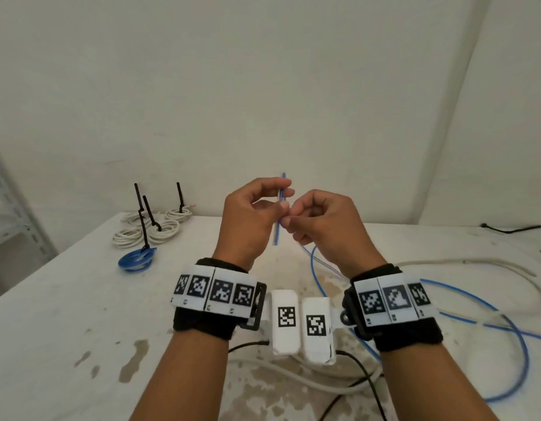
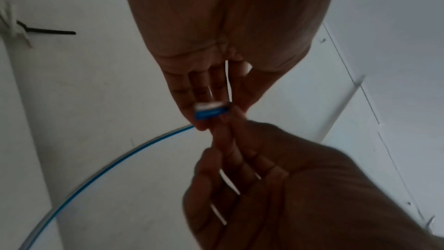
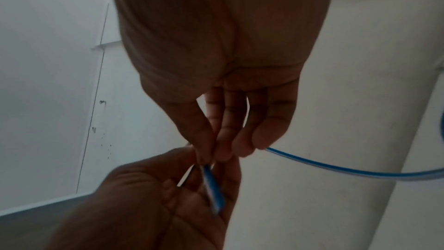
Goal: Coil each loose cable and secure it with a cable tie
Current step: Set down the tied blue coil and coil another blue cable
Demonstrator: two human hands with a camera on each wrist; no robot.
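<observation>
Both hands are raised over the white table (image 1: 65, 314), fingertips meeting. My left hand (image 1: 282, 199) pinches the end of a thin blue cable (image 1: 276, 235) between thumb and forefinger, so a short stretch stands almost upright. Just below, my right hand (image 1: 289, 217) pinches the same cable, which runs down from it to loose loops (image 1: 518, 338) on the table at the right. In the left wrist view the blue end (image 2: 209, 112) sits at the left fingertips. In the right wrist view the cable (image 3: 336, 168) trails off to the right.
Several coiled white cables (image 1: 150, 230) and one blue coil (image 1: 137, 259), each with a black tie, lie at the back left. A loose pale cable (image 1: 476, 264) lies at the right and another (image 1: 293, 381) in front. Black ties (image 1: 509, 228) lie at the back right. A metal shelf (image 1: 8, 208) stands at the left.
</observation>
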